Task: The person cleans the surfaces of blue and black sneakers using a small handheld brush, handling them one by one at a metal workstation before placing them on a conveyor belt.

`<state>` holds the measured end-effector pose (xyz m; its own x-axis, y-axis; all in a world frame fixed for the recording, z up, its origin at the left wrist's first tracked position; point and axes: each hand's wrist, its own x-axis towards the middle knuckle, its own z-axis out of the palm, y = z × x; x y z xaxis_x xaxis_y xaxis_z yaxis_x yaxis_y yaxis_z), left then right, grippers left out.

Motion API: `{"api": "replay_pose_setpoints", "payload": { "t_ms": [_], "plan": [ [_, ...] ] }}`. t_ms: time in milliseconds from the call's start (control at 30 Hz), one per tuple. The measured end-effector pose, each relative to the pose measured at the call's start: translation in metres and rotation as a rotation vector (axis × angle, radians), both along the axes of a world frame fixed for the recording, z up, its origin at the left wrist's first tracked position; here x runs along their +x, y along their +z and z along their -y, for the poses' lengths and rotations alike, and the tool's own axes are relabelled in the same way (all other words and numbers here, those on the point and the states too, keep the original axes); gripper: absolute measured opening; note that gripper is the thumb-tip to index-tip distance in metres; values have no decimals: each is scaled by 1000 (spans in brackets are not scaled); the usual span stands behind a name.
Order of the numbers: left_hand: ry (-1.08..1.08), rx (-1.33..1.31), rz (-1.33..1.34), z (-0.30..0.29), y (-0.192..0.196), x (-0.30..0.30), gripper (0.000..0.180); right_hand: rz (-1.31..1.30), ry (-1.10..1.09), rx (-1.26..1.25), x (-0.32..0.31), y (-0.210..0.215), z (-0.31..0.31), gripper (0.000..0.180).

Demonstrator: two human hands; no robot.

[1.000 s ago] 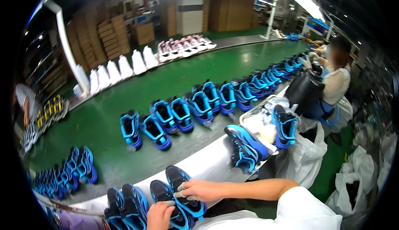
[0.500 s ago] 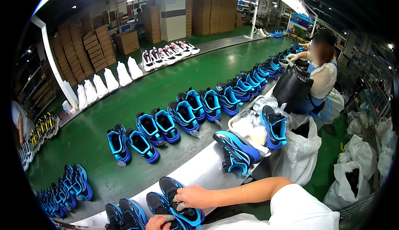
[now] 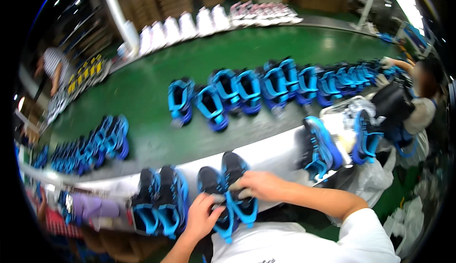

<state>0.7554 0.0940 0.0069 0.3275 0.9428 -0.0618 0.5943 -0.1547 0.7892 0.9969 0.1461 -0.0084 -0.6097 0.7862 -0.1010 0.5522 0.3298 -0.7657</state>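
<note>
though blur hides detail, both hands' fingers (image 3: 209, 205) close on a blue-black shoe pair (image 3: 228, 187).

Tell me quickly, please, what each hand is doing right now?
Left hand: closed on the left shoe of a blue-and-black pair.
Right hand: closed on the right shoe.

The shoes (image 3: 228, 192) under both hands look like soft dark cloth with shiny blue plastic straps. The left hand (image 3: 202, 215) and right hand (image 3: 261, 185) are bare skin. The conveyor belt (image 3: 142, 97) is green, smooth and a bit shiny. Its near edge is a pale, matt white strip (image 3: 270, 154). By the right edge, crinkly clear plastic bags (image 3: 370, 182) shine. The person's sleeve (image 3: 365, 234) is soft white cloth.
</note>
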Motion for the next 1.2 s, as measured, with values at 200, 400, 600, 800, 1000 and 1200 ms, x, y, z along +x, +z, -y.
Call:
{"api": "replay_pose_setpoints", "payload": {
  "t_ms": [200,400,600,800,1000,1200],
  "plan": [
    [45,-157,113,-3,10,-5,32,-100,83,94,7,2,-8,32],
    [-51,-212,63,1,1,-24,30,111,-14,10,-7,17,-2,30],
    [167,317,-125,7,13,8,17,107,-13,7,-7,12,4,35],
    [199,-872,469,41,24,51,25,-159,192,15,8,13,-14,28],
    [485,-1045,981,40,3,77,28,-81,87,53,2,3,-10,33],
    [620,-979,1151,39,-18,89,26,9,129,3,6,1,-10,36]
  ]
}}
